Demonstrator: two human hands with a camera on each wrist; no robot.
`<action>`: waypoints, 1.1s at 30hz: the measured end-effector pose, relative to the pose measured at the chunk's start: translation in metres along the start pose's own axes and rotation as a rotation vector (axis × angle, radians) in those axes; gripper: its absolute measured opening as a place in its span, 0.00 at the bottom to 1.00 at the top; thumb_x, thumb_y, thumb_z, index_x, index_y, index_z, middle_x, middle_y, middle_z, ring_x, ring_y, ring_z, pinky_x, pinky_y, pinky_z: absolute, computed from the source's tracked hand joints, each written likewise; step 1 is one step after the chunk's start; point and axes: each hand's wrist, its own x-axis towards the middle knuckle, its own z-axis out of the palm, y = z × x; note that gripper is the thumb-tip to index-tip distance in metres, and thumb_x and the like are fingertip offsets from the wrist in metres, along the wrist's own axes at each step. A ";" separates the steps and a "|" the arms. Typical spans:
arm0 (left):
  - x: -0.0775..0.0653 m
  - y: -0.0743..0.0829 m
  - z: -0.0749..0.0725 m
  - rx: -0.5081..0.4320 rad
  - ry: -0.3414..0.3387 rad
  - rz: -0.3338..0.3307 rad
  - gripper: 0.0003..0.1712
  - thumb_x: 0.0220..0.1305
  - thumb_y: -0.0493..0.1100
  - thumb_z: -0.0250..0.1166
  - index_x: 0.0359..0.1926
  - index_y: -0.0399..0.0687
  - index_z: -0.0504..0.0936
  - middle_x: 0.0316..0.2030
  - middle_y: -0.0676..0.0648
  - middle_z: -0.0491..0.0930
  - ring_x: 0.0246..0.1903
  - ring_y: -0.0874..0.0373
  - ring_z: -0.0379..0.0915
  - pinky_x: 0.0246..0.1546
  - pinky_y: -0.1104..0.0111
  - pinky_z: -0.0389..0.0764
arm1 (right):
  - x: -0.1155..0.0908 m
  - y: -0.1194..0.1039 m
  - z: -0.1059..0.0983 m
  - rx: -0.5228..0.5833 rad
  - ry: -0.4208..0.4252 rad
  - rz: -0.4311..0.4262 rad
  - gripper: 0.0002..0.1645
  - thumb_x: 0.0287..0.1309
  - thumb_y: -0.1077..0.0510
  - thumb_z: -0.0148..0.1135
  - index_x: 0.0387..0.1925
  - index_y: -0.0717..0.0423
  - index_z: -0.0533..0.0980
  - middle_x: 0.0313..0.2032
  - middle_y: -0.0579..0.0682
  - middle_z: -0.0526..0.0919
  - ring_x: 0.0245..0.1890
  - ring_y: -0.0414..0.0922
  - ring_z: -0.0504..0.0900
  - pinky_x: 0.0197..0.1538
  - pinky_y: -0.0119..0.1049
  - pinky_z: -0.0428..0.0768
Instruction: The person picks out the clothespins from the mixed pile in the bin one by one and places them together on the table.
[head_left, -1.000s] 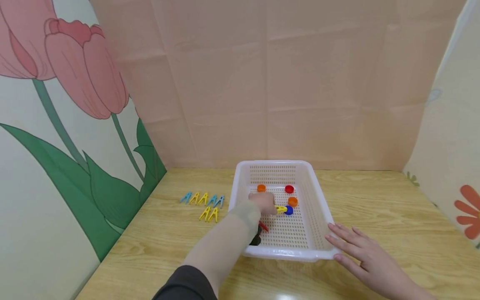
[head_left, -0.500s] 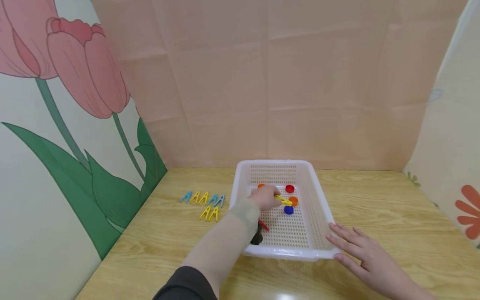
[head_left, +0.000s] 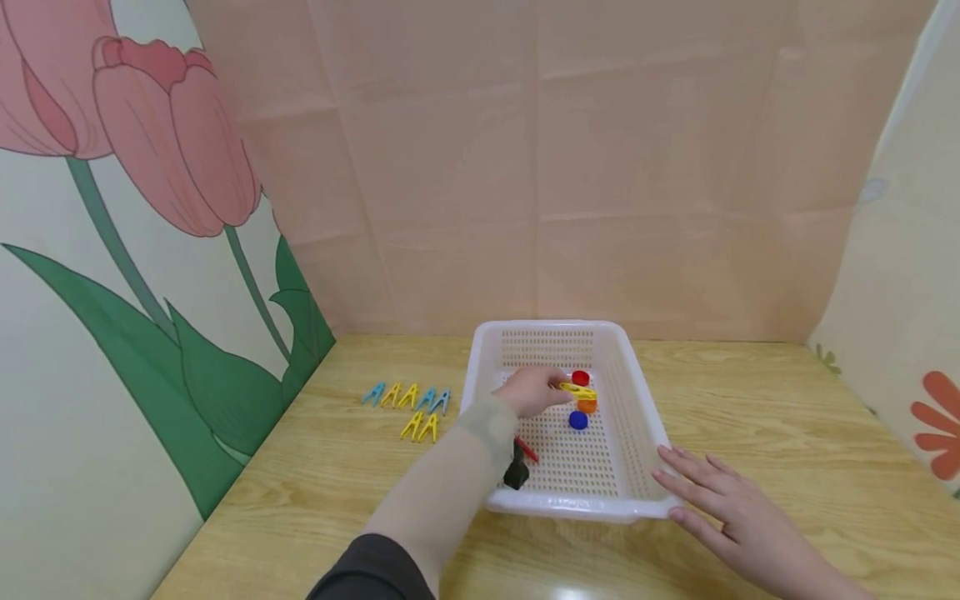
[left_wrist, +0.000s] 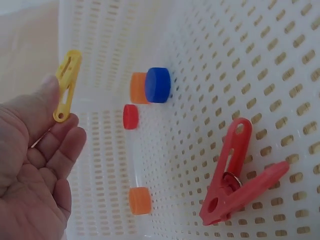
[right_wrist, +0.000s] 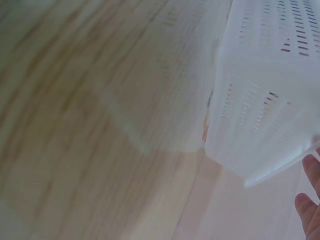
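Observation:
My left hand [head_left: 532, 392] is inside the white perforated basket [head_left: 577, 505], pinching a yellow clothespin [left_wrist: 67, 86] between thumb and fingers. The clothespin is above the basket floor, over an orange bottle cap [head_left: 587, 407] in the head view. A blue bottle cap [left_wrist: 158, 85] and a red bottle cap [head_left: 581, 377] lie close by. Another orange cap [left_wrist: 140, 201] shows in the left wrist view; my hand hides it from the head camera. A red clothespin [left_wrist: 232, 180] lies on the basket floor. My right hand [head_left: 731, 517] rests its fingers on the basket's near right corner.
Left of the basket, several blue and yellow clothespins [head_left: 408, 397] lie in two rows on the wooden table [head_left: 750, 400]. A dark object [head_left: 516, 471] shows beside my left forearm, partly hidden. A pinkish sheet [head_left: 570, 208] hangs behind the table.
My left hand has moved the yellow clothespin away from the blue cap, up and slightly right, past the orange cap. The blue cap stays in place. My right hand keeps still.

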 end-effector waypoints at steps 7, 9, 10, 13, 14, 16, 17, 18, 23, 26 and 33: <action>0.000 0.002 -0.008 -0.131 -0.006 0.104 0.16 0.59 0.54 0.68 0.48 0.58 0.83 0.36 0.61 0.79 0.37 0.62 0.74 0.45 0.66 0.74 | -0.001 0.000 0.001 -0.009 -0.001 -0.003 0.27 0.65 0.42 0.56 0.60 0.49 0.76 0.63 0.52 0.72 0.69 0.36 0.58 0.70 0.29 0.44; 0.000 0.003 -0.010 -0.162 -0.011 0.124 0.15 0.59 0.54 0.68 0.47 0.59 0.84 0.35 0.62 0.79 0.37 0.63 0.74 0.45 0.66 0.74 | -0.001 0.000 0.001 -0.012 -0.001 -0.003 0.27 0.65 0.43 0.57 0.60 0.49 0.76 0.64 0.52 0.72 0.69 0.36 0.57 0.70 0.29 0.44; -0.001 0.003 -0.012 -0.179 -0.014 0.127 0.16 0.59 0.54 0.69 0.47 0.60 0.84 0.35 0.62 0.79 0.37 0.64 0.74 0.45 0.66 0.74 | -0.001 0.000 0.001 -0.013 0.000 -0.001 0.27 0.65 0.43 0.57 0.60 0.49 0.76 0.64 0.52 0.72 0.69 0.36 0.57 0.70 0.29 0.44; -0.002 0.004 -0.016 -0.231 -0.017 0.145 0.15 0.59 0.54 0.69 0.47 0.61 0.84 0.36 0.62 0.80 0.39 0.65 0.75 0.47 0.65 0.74 | -0.001 -0.001 0.002 -0.015 -0.001 0.000 0.26 0.64 0.44 0.58 0.60 0.49 0.75 0.64 0.52 0.72 0.70 0.35 0.57 0.70 0.29 0.44; -0.002 0.004 -0.018 -0.246 -0.016 0.155 0.15 0.59 0.53 0.69 0.47 0.61 0.84 0.36 0.62 0.80 0.39 0.64 0.75 0.47 0.65 0.74 | -0.001 -0.001 0.002 -0.013 -0.001 0.000 0.26 0.64 0.44 0.58 0.60 0.49 0.75 0.63 0.52 0.72 0.70 0.35 0.57 0.70 0.29 0.44; -0.003 0.004 -0.021 -0.273 -0.015 0.160 0.14 0.59 0.53 0.69 0.47 0.62 0.83 0.36 0.61 0.81 0.39 0.63 0.76 0.46 0.65 0.75 | -0.001 -0.002 0.001 -0.008 -0.001 0.000 0.26 0.63 0.45 0.59 0.60 0.49 0.75 0.63 0.53 0.72 0.69 0.34 0.57 0.70 0.29 0.44; -0.004 0.004 -0.023 -0.279 -0.012 0.168 0.14 0.59 0.53 0.69 0.47 0.62 0.83 0.37 0.61 0.81 0.39 0.63 0.76 0.46 0.65 0.75 | 0.000 -0.002 0.001 -0.007 -0.002 0.000 0.26 0.63 0.45 0.59 0.60 0.49 0.75 0.63 0.53 0.72 0.69 0.34 0.57 0.70 0.29 0.44; -0.005 0.004 -0.025 -0.281 -0.011 0.166 0.14 0.59 0.53 0.69 0.47 0.62 0.83 0.37 0.61 0.81 0.39 0.63 0.76 0.46 0.65 0.75 | 0.000 -0.002 0.001 -0.005 -0.001 0.001 0.26 0.63 0.45 0.60 0.60 0.49 0.75 0.63 0.53 0.72 0.69 0.34 0.57 0.70 0.29 0.44; -0.010 0.004 -0.037 -0.264 0.004 0.187 0.16 0.59 0.55 0.68 0.49 0.62 0.82 0.39 0.62 0.80 0.40 0.63 0.75 0.47 0.67 0.76 | 0.000 -0.002 0.001 -0.007 0.004 0.000 0.27 0.63 0.44 0.59 0.61 0.47 0.75 0.63 0.52 0.72 0.69 0.34 0.57 0.70 0.29 0.44; -0.015 0.003 -0.045 -0.262 0.015 0.189 0.17 0.59 0.55 0.68 0.50 0.62 0.82 0.39 0.61 0.79 0.41 0.62 0.75 0.45 0.67 0.76 | 0.000 -0.002 0.001 -0.008 0.006 -0.002 0.27 0.63 0.44 0.60 0.60 0.48 0.75 0.64 0.52 0.72 0.69 0.34 0.57 0.70 0.29 0.44; -0.028 -0.002 -0.062 -0.313 0.018 0.138 0.18 0.59 0.53 0.69 0.50 0.60 0.82 0.40 0.58 0.79 0.42 0.58 0.75 0.42 0.68 0.78 | 0.000 -0.002 0.000 -0.010 0.004 -0.001 0.27 0.60 0.46 0.63 0.60 0.50 0.76 0.63 0.52 0.72 0.69 0.33 0.56 0.70 0.29 0.44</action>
